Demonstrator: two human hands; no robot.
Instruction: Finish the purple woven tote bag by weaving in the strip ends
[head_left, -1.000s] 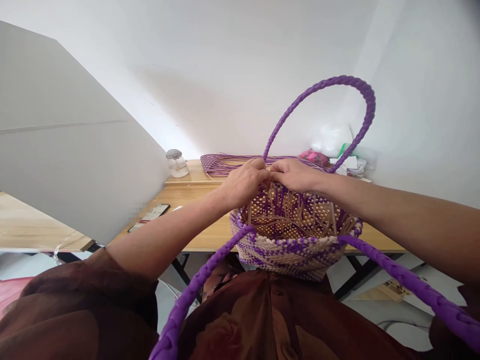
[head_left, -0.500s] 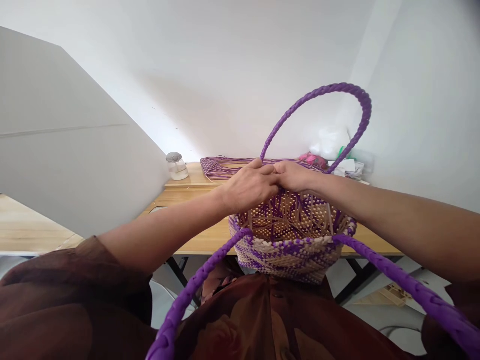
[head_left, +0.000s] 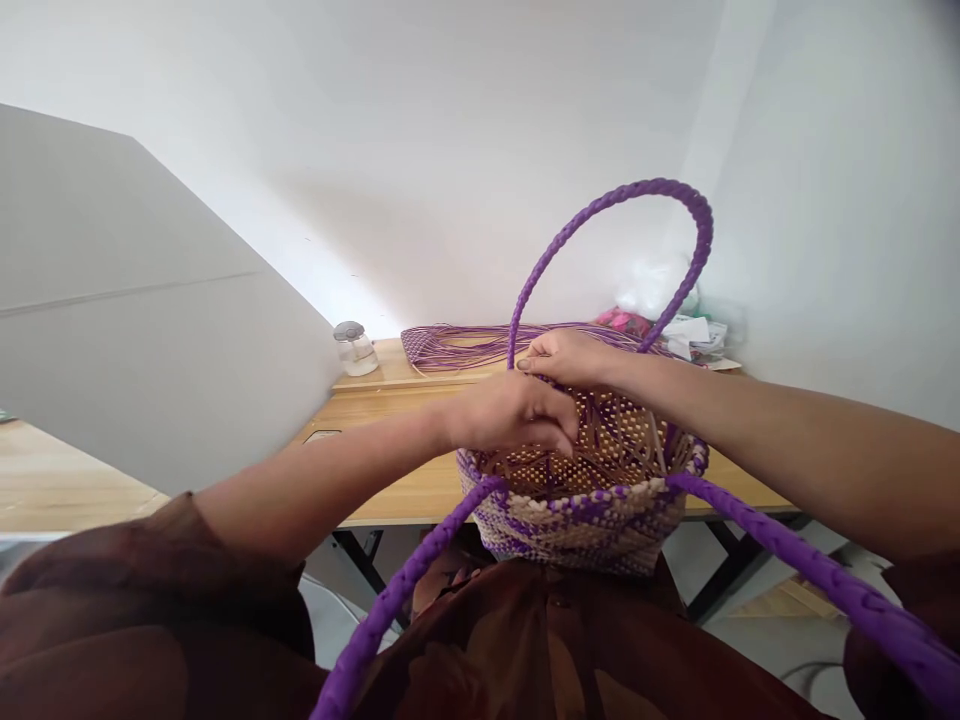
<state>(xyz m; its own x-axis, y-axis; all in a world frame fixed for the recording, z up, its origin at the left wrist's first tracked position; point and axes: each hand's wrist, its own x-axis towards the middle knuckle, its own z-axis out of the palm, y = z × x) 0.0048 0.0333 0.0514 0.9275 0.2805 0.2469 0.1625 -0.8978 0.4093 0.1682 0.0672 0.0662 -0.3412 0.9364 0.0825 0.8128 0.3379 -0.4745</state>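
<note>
A woven basket (head_left: 570,525) in purple and cream rests against my front at the table edge, its mouth facing up. Loose strip ends show inside it. One thick braided purple handle (head_left: 664,188) arches up from the far rim; the other handle (head_left: 409,590) spreads towards me from the near rim. My right hand (head_left: 566,357) grips the far rim near the foot of the far handle, thumb on the edge. Over the left part of the opening is my left hand (head_left: 517,412), fingers curled together; whatever they pinch is hidden.
At the back of the wooden table (head_left: 390,495) lies a bundle of purple and cream strips (head_left: 450,345). A lidded jar (head_left: 355,352) stands left of it. Papers (head_left: 697,335) and a pink item (head_left: 624,320) lie back right. A grey panel (head_left: 150,330) rises at left.
My left hand has come away from the far rim, down and towards me over the basket's opening. My right hand stays at the far rim. The view has shifted slightly.
</note>
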